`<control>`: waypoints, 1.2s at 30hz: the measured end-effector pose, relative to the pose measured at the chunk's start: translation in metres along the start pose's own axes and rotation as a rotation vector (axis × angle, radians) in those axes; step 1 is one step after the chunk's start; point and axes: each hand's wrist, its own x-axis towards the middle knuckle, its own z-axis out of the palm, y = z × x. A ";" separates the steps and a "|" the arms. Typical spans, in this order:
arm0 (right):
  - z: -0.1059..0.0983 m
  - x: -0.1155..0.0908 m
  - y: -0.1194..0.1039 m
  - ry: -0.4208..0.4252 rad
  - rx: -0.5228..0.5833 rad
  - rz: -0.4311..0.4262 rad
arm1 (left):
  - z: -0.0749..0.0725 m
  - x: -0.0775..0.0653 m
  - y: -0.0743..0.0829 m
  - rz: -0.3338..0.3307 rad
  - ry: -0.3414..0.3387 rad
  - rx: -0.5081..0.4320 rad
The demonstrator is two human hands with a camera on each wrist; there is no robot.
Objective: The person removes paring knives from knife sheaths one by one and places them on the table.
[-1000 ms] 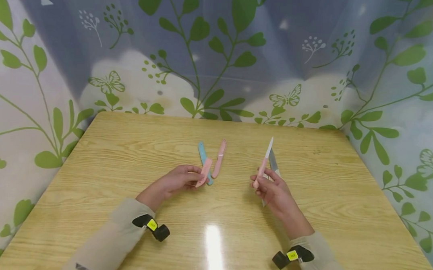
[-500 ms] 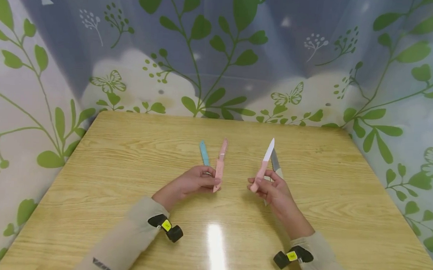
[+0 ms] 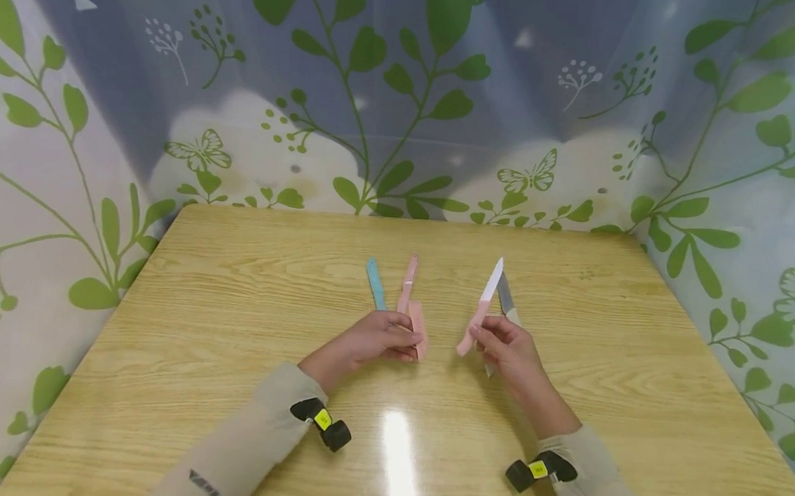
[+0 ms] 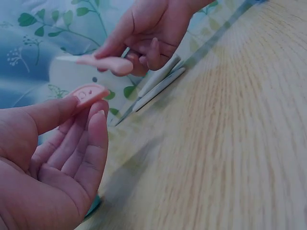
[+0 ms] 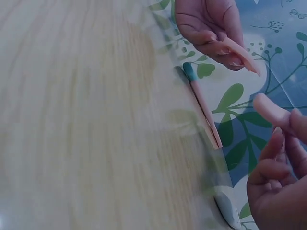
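Short of the tabletop's far edge (image 3: 272, 220), the left hand (image 3: 370, 343) pinched a pink sheath (image 3: 418, 323), the right hand (image 3: 511, 351) a pink-handled knife (image 3: 484, 307)

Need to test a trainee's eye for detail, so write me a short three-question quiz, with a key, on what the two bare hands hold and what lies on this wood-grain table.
1. Multiple choice: what does the right hand hold?
A) a green plastic spoon
B) a white-bladed, pink-handled knife
C) nothing

2. True or false: the flat pink cover-like piece is in the left hand, apart from the knife's white blade.

3. Fill in: in the head view, the long light-blue item lies to the ____ of the long pink item on the wood-grain table.

Key: 1. B; 2. true; 3. left.
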 end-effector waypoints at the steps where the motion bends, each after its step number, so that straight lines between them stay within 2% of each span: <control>1: 0.000 0.001 0.000 0.011 -0.042 0.001 | 0.001 0.000 0.000 0.006 0.001 0.002; 5: 0.000 0.004 0.002 0.035 -0.179 0.001 | 0.006 0.003 -0.002 0.014 0.013 0.004; 14: 0.001 0.004 0.002 0.053 -0.387 -0.019 | 0.016 0.015 -0.004 0.000 0.066 0.048; 22: 0.000 0.004 0.003 0.052 -0.471 -0.011 | 0.028 0.027 0.000 0.019 0.119 0.302; 32: -0.003 0.006 0.002 0.052 -0.564 0.048 | 0.039 0.035 -0.001 0.042 0.188 0.491; 36: -0.005 0.006 0.003 0.042 -0.594 0.040 | 0.042 0.038 -0.003 0.047 0.206 0.572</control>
